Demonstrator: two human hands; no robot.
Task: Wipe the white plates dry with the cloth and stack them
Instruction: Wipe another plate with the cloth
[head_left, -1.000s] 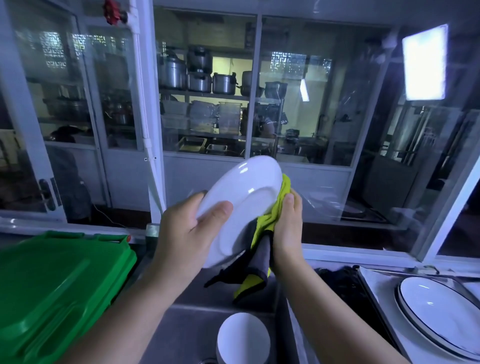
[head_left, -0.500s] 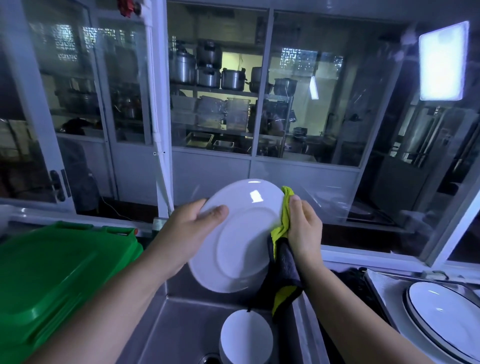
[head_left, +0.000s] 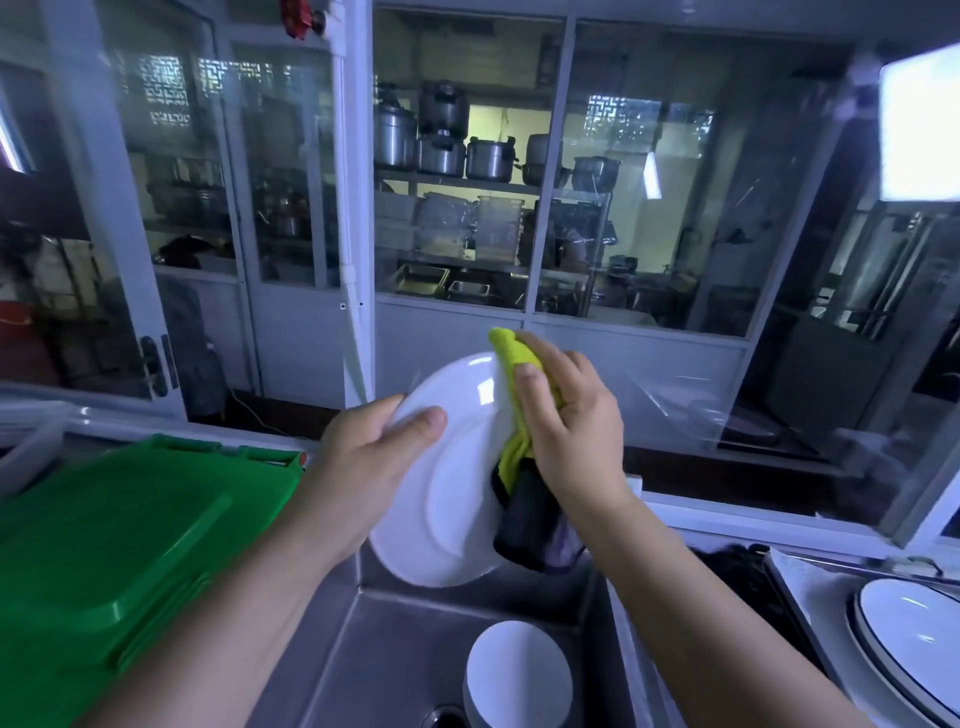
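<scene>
My left hand (head_left: 363, 462) grips the upper left rim of a white plate (head_left: 457, 499), held tilted over the steel sink (head_left: 389, 660), thumb on its face. My right hand (head_left: 571, 431) clutches a yellow-green and dark grey cloth (head_left: 519, 467) folded over the plate's right edge; the dark end hangs below the hand. Another white plate (head_left: 517, 675) stands in the sink below. At the lower right, white plates with a dark rim line (head_left: 914, 644) lie stacked on a tray.
A green plastic lid (head_left: 104, 561) covers the counter to the left of the sink. A glass partition with white frames (head_left: 358, 208) stands behind the sink; shelves of steel pots (head_left: 441, 140) lie beyond it. A dark bundle (head_left: 737, 571) sits right of the sink.
The plate has sunk lower and turned more edge-on. My right hand slid the cloth up over the plate's top right rim and now faces me with its back.
</scene>
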